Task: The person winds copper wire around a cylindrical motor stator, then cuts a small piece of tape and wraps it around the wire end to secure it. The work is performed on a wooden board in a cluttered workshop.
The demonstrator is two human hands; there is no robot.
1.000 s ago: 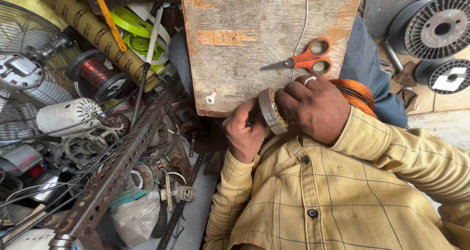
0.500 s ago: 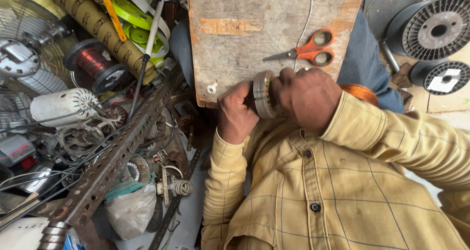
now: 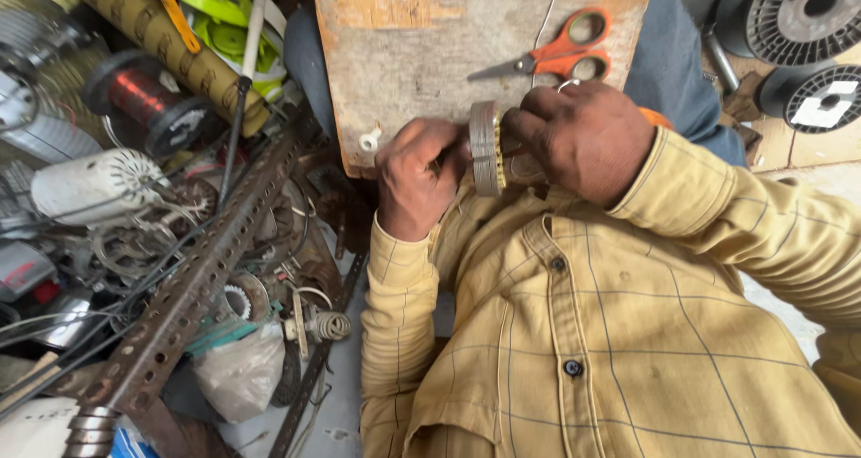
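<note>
Since the earlier frame, both hands and the ring have drifted a little lower against the board's near edge, and the left hand has turned so its knuckles face up. That ring (image 3: 485, 147), a flat metal stack with a yellow band on its right face, stands on edge between the two hands, just over the near edge of the wooden board (image 3: 421, 54). Right hand (image 3: 585, 138) covers it from the right, fingers curled closed around its rim. Left hand (image 3: 419, 176) presses in from the left, fingers bent and closed against the ring's face; whether they pinch anything else cannot be told. Orange-handled scissors (image 3: 553, 55) lie on the board just beyond the right hand, blades pointing left. Far right sit two black spools (image 3: 801, 14), well apart from the hands. To the left, a perforated metal rail (image 3: 193, 287) slants through clutter, with a copper-wire reel (image 3: 143, 99) and a white motor (image 3: 94, 184) beyond it.
</note>
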